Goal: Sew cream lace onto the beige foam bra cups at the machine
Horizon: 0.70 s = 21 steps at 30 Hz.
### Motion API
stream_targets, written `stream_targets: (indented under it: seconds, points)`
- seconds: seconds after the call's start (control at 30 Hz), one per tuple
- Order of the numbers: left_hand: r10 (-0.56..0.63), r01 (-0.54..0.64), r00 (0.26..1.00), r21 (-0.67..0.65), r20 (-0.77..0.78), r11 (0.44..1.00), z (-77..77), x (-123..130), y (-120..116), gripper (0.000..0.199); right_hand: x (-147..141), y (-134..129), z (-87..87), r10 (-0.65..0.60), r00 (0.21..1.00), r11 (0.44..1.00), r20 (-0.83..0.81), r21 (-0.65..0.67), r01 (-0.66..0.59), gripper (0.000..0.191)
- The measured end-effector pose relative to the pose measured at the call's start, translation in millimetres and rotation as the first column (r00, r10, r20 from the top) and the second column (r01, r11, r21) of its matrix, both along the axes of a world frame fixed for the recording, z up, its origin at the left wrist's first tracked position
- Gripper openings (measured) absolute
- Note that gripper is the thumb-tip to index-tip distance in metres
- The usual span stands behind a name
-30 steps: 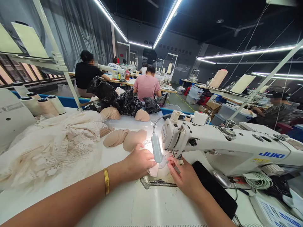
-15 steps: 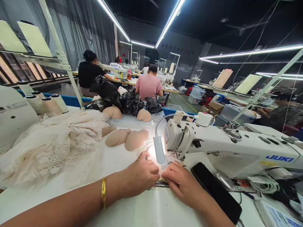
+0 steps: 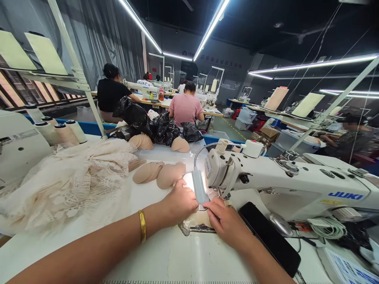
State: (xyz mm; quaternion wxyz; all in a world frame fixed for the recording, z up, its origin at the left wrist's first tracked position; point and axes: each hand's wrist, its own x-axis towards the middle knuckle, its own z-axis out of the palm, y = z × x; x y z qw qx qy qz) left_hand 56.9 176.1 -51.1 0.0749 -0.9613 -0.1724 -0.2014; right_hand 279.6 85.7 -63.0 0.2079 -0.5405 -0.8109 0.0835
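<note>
Under the lamp [image 3: 200,186] of a white sewing machine [image 3: 284,169], both hands are at a pale piece of fabric, partly hidden by glare and fingers. My left hand [image 3: 180,202] is closed on the fabric's near left side. Just right of it, my right hand [image 3: 223,217] pinches the fabric close to the needle area, fingertips together. Beige cup pads [image 3: 170,175] lie beyond my left hand. A heap of cream lace [image 3: 71,173] rests on the table to the left.
A black phone [image 3: 269,238] lies right of my right hand. Thread cones [image 3: 60,134] stand at the left. Black plastic bags [image 3: 166,128] are behind the table. Several people sit at machines farther back, one in a pink shirt [image 3: 185,108].
Both hands have moved slightly forward and away from the table's near edge, the left one most. More of the dark slot on the table shows in front of them.
</note>
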Motion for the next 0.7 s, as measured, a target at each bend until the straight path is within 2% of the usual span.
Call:
stream_targets:
  seconds: [0.1, 0.2, 0.23, 0.33, 0.4, 0.47, 0.57, 0.63, 0.7]
  points:
    - [0.040, -0.040, 0.999, -0.007, -0.037, 0.999, -1.3, 4, -2, 0.017, 0, 2, -1.1, -0.013, 1.000, 0.999, 0.023, 0.039, 0.012, 0.029]
    - [0.098, -0.099, 0.993, -0.013, -0.070, 0.995, -2.4, -4, -23, 0.008, 2, 1, -3.7, 0.005, 1.000, 0.997, 0.027, 0.076, -0.007, 0.030]
    - [0.111, -0.114, 0.990, -0.025, -0.081, 0.993, -1.6, -12, -34, 0.006, 4, -1, -6.1, 0.014, 1.000, 0.995, 0.024, 0.097, -0.016, 0.031]
    - [0.154, -0.167, 0.982, -0.115, -0.113, 0.979, 5.7, -49, -70, 0.027, 13, -3, -21.4, 0.041, 0.999, 0.981, 0.006, 0.188, -0.041, 0.032]
    - [0.264, -0.280, 0.958, -0.174, -0.114, 0.944, 13.5, -81, -90, 0.033, 22, 0, -36.7, 0.073, 0.997, 0.964, -0.006, 0.257, -0.069, 0.030]
    - [0.452, -0.459, 0.888, -0.194, -0.086, 0.867, 21.3, -115, -103, 0.036, 27, 6, -49.8, 0.096, 0.995, 0.951, -0.024, 0.297, -0.084, 0.029]
    - [0.714, -0.702, 0.697, -0.257, -0.056, 0.665, 27.1, -155, -112, 0.039, 26, 11, -52.6, 0.128, 0.990, 0.948, -0.066, 0.302, -0.102, 0.028]
    - [0.776, -0.746, 0.625, -0.361, -0.088, 0.560, 26.8, -166, -114, 0.027, 18, 8, -40.7, 0.143, 0.985, 0.960, -0.100, 0.256, -0.113, 0.027]
    - [0.768, -0.690, 0.636, -0.503, -0.077, 0.521, 26.6, -165, -117, 0.019, 4, -3, -21.2, 0.152, 0.978, 0.982, -0.141, 0.133, -0.134, 0.028]
